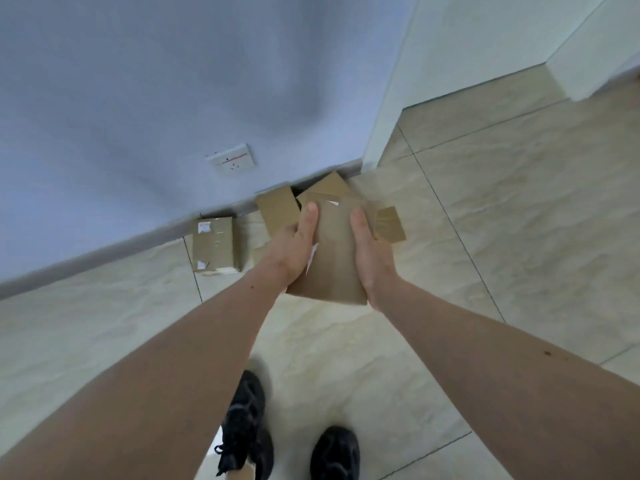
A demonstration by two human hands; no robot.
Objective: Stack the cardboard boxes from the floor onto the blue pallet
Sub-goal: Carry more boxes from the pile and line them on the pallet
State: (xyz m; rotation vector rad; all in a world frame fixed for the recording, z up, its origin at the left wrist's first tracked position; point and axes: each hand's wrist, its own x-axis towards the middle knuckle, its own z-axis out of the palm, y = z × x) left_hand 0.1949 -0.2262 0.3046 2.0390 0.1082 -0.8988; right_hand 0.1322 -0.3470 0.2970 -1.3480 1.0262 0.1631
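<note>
Held box: centre of the frame, lifted above the tiled floor, its flaps open at the far end (one flap sticks out to the right).
Left hand: clamped on the box's left side, thumb laid across the top.
Right hand: clamped on the right side, thumb on top.
Taped box: left of centre, on the floor against the blue wall.
Socket: on the wall above it.
Shoes: bottom centre.
</note>
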